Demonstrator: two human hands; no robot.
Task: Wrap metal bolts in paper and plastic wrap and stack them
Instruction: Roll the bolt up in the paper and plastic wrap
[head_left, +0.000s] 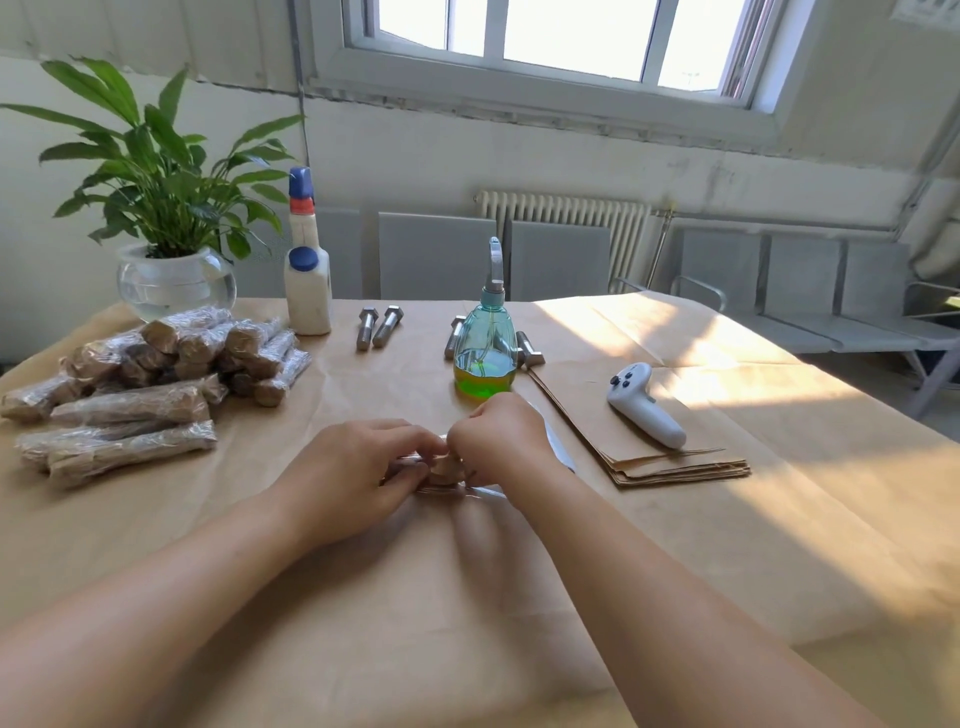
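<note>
Head view: paper-covered table (363, 597), window (561, 36).

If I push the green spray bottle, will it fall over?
The spray bottle probably slides before tipping: its body is wide and round, and the liquid sits low. A shove high on its tall, thin nozzle might topple it. It looks light, being mostly empty.

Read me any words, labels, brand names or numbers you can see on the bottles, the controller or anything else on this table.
None can be read.
White bottle: no label shows on the side facing the camera.
Spray bottle: clear, with no print visible.
White controller: dark buttons, any marks too small to read.
Stack of brown paper sheets: plain.
Wrapped bolts: paper and plastic wrap, no print visible.
</note>
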